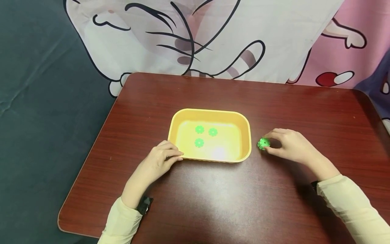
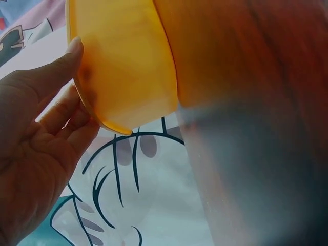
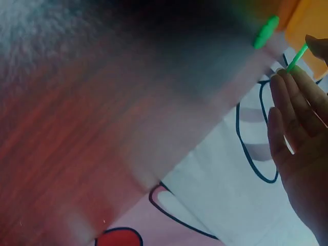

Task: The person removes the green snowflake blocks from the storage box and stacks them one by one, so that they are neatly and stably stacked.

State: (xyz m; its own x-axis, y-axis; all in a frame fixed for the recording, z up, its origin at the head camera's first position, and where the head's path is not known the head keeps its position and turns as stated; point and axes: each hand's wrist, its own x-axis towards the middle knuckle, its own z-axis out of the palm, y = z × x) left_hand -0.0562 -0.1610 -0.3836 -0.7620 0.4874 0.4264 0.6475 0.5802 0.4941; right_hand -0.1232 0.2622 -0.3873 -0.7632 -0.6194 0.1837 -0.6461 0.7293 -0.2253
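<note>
A shallow yellow plastic tray point(image 1: 210, 160) with rounded corners stands on the table, and three green flower-shaped discs point(image 1: 199, 142) lie inside it. My left hand point(image 1: 158, 162) holds the tray's near left corner, thumb on one side of the rim and fingers on the other, as the left wrist view point(image 2: 46, 123) also shows. To the right of the tray, my right hand point(image 1: 290, 145) pinches a green notched disc point(image 3: 297, 57) between thumb and fingertips. Another green disc point(image 3: 265, 33) shows close beside it in the right wrist view.
The dark red-brown wooden table point(image 1: 146, 112) has a glossy top. Behind it hangs a white and pink cartoon-printed cloth point(image 1: 225, 30). Dark grey-green fabric point(image 1: 36, 118) covers the left side. Dark bands sit at both wrists by the cream sleeves point(image 1: 122, 220).
</note>
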